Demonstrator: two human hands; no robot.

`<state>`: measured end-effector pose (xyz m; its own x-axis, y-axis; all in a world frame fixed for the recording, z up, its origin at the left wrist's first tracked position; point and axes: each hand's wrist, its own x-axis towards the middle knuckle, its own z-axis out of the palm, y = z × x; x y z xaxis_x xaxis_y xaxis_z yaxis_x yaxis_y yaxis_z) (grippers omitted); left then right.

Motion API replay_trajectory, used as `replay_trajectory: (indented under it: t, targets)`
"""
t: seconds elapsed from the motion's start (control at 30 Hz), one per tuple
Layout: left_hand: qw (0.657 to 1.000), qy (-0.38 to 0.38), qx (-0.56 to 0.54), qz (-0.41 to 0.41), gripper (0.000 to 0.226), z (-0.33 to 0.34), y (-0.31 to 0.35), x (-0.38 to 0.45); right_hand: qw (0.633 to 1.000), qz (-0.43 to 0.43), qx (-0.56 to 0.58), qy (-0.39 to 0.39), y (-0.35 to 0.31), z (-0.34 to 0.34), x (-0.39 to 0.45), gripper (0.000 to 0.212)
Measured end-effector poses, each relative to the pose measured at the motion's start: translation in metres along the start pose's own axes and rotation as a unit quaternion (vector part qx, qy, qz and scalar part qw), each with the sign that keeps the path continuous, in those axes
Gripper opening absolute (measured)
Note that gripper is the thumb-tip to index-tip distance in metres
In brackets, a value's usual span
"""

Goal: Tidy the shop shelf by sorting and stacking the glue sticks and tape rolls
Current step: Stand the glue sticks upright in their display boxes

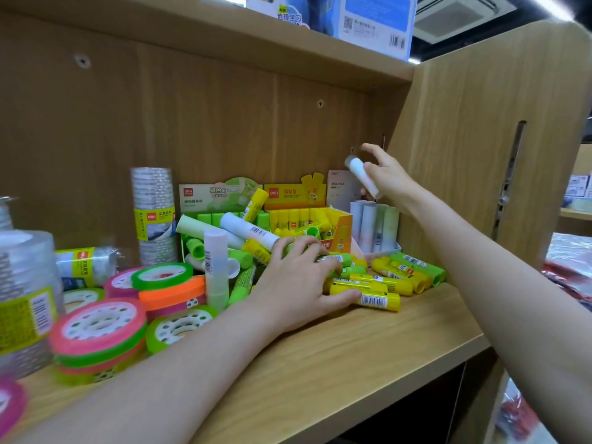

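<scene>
- While my right hand holds a white glue stick up near the back right corner of the shelf, I log the step as sorting: white sticks to the white box.
- White glue stick: pinched between thumb and lower fingers, forefinger lifted clear; long axis tilted, cap end pointing up and left, base down and right.
- White box: directly below that stick, white sticks standing upright inside. In my judgement the next move calls for turning the stick upright and lowering it into a gap.
- Left hand: fingers curled over the loose pile, resting on green and yellow sticks; I cannot tell whether it actually grips one.
- Yellow glue stick: lying flat by the left thumb, long axis running left to right.
- Yellow box and green box: at the back, partly filled, stray sticks lying across them.
- Tape rolls: coloured rolls in loose stacks at the left, well apart from the right hand; not yet sorted.
</scene>
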<state>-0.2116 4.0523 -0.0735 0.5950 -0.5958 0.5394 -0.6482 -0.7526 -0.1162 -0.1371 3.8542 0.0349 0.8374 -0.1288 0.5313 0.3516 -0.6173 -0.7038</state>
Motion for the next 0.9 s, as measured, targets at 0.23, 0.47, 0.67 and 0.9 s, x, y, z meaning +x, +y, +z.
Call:
replay_trajectory:
  t: [0.23, 0.47, 0.67, 0.9]
  targets:
    - [1.000, 0.003, -0.001, 0.001, 0.089, 0.001, 0.000, 0.001, 0.993, -0.051, 0.062, 0.084, 0.005, 0.007, 0.006, 0.031]
    - [1.000, 0.014, -0.006, 0.000, 0.088, 0.001, 0.001, -0.001, 0.984, -0.107, -0.119, 0.075, 0.018, 0.022, 0.007, 0.027]
    - [1.000, 0.012, 0.002, 0.002, 0.087, 0.002, 0.000, 0.000, 0.952, -0.090, -0.291, 0.014, 0.032, 0.026, 0.009, 0.013]
    - [1.000, 0.008, 0.009, 0.003, 0.089, 0.001, 0.000, 0.000, 0.914, -0.067, -0.395, -0.064, 0.029, 0.011, 0.010, 0.042]
